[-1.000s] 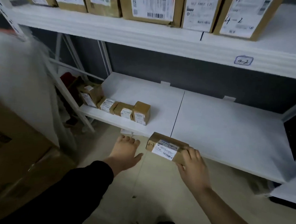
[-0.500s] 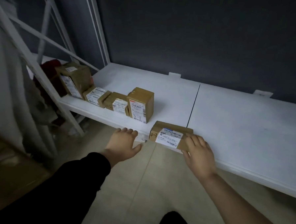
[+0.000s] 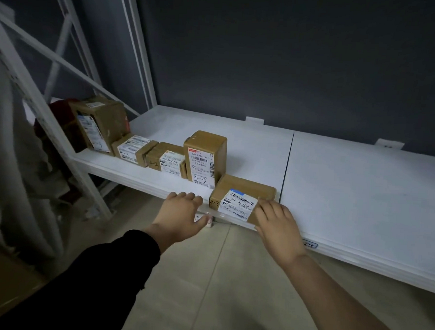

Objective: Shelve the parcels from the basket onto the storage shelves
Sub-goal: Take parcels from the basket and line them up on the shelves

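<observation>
A flat brown parcel [image 3: 240,195] with a white label and "4-3" on its front lies on the front edge of the low white shelf [image 3: 348,197]. My right hand [image 3: 277,223] is on its right front corner, fingers curled against it. My left hand [image 3: 180,213] rests with spread fingers on the shelf's front edge, just left of the parcel, holding nothing. An upright parcel [image 3: 204,159] marked "4-3" stands right behind and left of the flat one.
Further left on the shelf sit a low parcel [image 3: 167,158], another low parcel [image 3: 134,149] and a taller box [image 3: 98,125]. White diagonal frame braces [image 3: 65,66] stand at the left. The right shelf board is bare. Beige tiled floor lies below.
The view has dropped from the upper shelf to the lower one and come closer. The parcel went from in front of the shelf onto its front edge, my right hand still on it.
</observation>
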